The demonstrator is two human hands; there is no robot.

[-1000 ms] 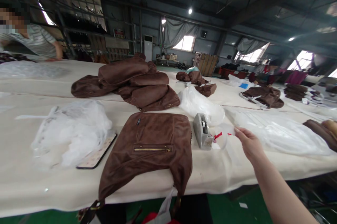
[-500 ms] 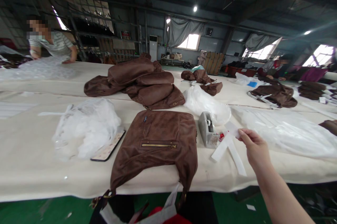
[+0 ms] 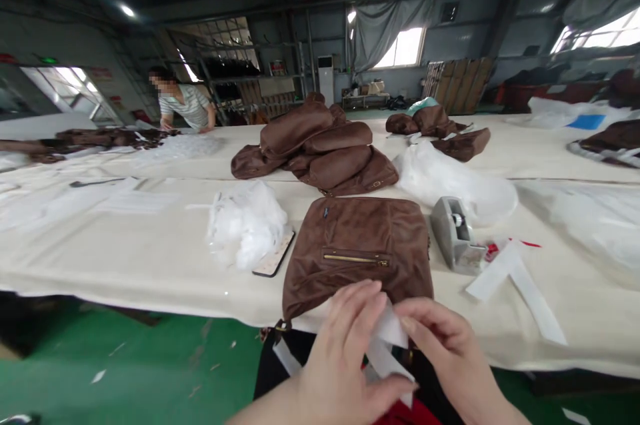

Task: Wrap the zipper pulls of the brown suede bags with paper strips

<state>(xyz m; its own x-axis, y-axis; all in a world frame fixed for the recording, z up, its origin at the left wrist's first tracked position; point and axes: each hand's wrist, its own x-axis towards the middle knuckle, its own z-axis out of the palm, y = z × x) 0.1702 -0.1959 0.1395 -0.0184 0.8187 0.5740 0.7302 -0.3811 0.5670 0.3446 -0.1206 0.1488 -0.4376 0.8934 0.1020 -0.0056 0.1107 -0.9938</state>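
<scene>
Brown bag lies flat on the near part of the counter, gold zipper facing up, near edge partly behind the hands. Strap hardware hangs past the near edge of the counter.

Both hands at the near edge, in front of the bag. Right hand: grip closed, thumb and fingers pinching the white strip near its upper end. Left hand: fingers bent beside the same strip, thumb out near its lower end; contact partly hidden, cannot tell if this grip is clenched on it.

Right of bag: gray tape dispenser, upright, just beside it. Red scrap next to dispenser. Loose white pieces form an upside-down V, right of dispenser. White plastic bundle on the far side of dispenser.

Left of bag: crumpled clear plastic, partly over a phone-like flat object with dark edge.

Far side of bag: heap of brown bags, stacked unevenly. Person in striped shirt at far left, arms down at the counter. Green floor below, near left.
</scene>
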